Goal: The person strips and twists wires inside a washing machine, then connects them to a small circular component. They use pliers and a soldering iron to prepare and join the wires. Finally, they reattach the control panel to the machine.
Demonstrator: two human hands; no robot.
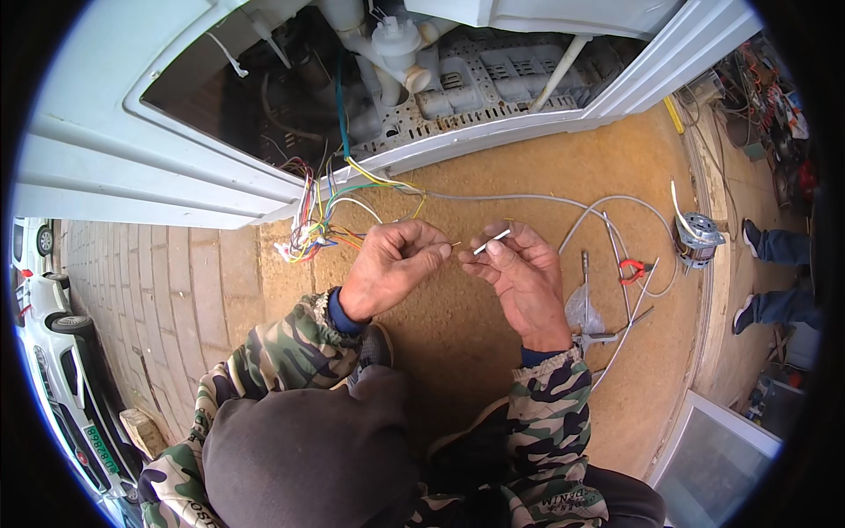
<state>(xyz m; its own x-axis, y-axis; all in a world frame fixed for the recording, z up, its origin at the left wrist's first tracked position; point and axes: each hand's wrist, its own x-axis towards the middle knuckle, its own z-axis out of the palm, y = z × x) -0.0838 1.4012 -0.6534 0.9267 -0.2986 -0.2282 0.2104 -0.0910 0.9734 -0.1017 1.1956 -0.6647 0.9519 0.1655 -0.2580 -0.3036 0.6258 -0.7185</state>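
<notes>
My left hand [396,264] is closed in a pinch on a thin wire [455,244]; its bare end pokes out past the fingertips toward the right hand. Between the thumb and fingers of my right hand [524,277] is a short white stick [491,242], like a cigarette or a piece of sleeve; I cannot tell which. The two hands are close but apart, above the tan floor. Just beyond my left hand, a loose bundle of coloured wires [310,216] spills out of an opened white appliance cabinet [414,157].
A grey cable [528,197] curves right toward a small electric motor [698,238]. Screwdrivers [585,264], red-handled pliers [630,271] and a clear plastic bag [581,310] lie right of my hand. Another person's legs [783,246] are at far right. Parked cars [66,361] stand left.
</notes>
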